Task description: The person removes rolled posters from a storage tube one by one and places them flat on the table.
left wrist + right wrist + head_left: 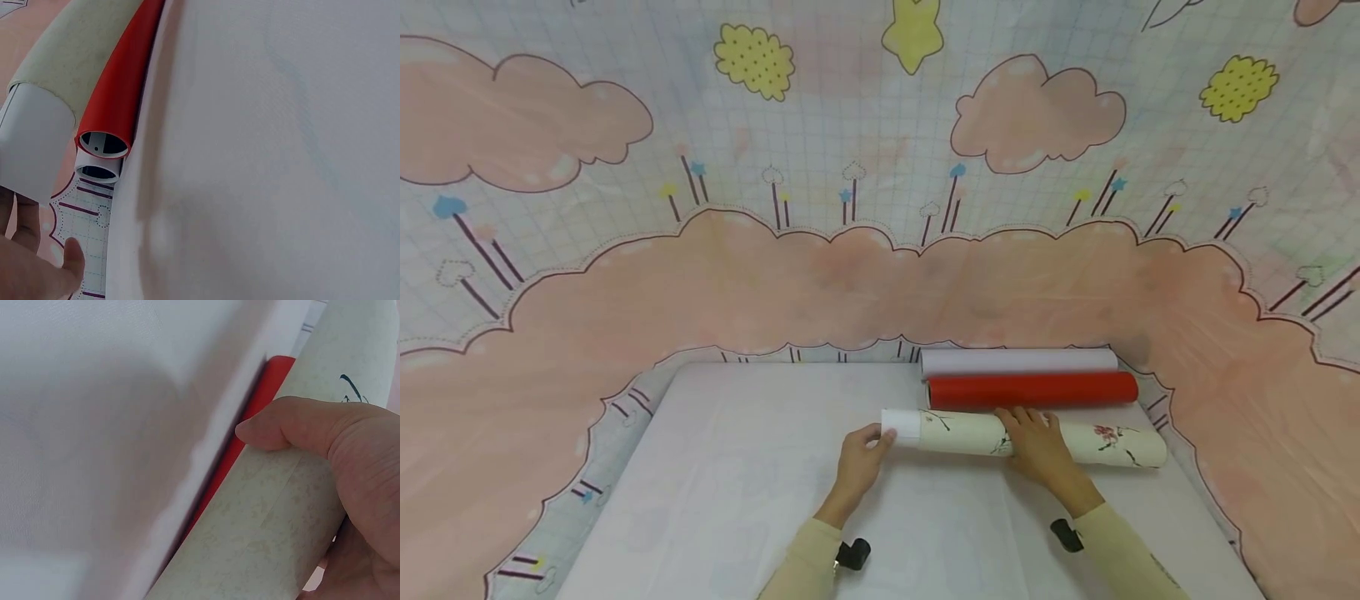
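Note:
A cream wallpaper roll, printed with dark twigs and red blossoms, lies slantwise in front of two other rolls. From its left end sticks a white end, which the thumb and fingertips of my left hand pinch at the edge. In the left wrist view one finger stands apart from the paper. My right hand grips the roll near its middle, fingers over the far side; the right wrist view shows the thumb across the cream paper. Behind it lies a red roll.
A white roll lies along the far table edge, behind the red one. The white-covered table extends to the left and toward me. Cloth printed with clouds hangs behind and around the table.

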Demonstrator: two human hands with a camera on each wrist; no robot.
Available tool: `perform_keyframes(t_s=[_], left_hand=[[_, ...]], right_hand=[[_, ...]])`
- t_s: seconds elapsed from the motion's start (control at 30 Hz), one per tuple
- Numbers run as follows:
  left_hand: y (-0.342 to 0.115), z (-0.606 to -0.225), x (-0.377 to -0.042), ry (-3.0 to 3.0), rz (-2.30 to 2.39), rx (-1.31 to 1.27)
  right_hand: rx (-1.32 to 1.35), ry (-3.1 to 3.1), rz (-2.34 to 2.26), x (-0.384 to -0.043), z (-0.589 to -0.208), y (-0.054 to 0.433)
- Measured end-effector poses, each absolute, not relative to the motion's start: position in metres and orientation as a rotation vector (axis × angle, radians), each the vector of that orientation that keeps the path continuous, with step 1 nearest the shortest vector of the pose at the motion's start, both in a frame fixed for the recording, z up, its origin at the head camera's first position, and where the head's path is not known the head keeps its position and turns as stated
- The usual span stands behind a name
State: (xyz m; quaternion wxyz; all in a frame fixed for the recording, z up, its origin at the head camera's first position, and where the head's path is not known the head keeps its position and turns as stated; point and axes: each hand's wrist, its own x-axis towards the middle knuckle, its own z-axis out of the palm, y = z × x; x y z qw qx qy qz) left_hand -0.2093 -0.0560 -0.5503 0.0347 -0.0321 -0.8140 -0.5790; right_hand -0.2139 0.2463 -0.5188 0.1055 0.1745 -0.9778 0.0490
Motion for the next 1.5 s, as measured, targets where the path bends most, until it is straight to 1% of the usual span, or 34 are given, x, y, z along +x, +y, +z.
perform_keyframes(t_s=[0.2,0.43,0.8,1.3,1.5], left_hand=[[-0.057,-0.551,-0.21,-2.458,-1.825,-0.112],[-0.065,-0.547,-0.212,-2.437,-1.856,-0.015],[-0.082,-0.54,-0.214,-2.438,-1.856,0.042],[-0.105,-0.547,-0.208,-2.464,-1.821,0.142],[-0.115,-0.547,-0.208,-2.449,-1.819,0.135]], right_hand=[[0.511,-2.884,0.135,-0.214,-0.516,0.247],[0.5,-2.883,0.099,-0.216,-0.515,0.255],[0.497,-2.886,0.117,-0.222,-0.512,0.261],[0.51,-2.879,0.086,-0.22,-0.513,0.268],[0.509,-2.882,0.076,-0.219,-0.513,0.271]])
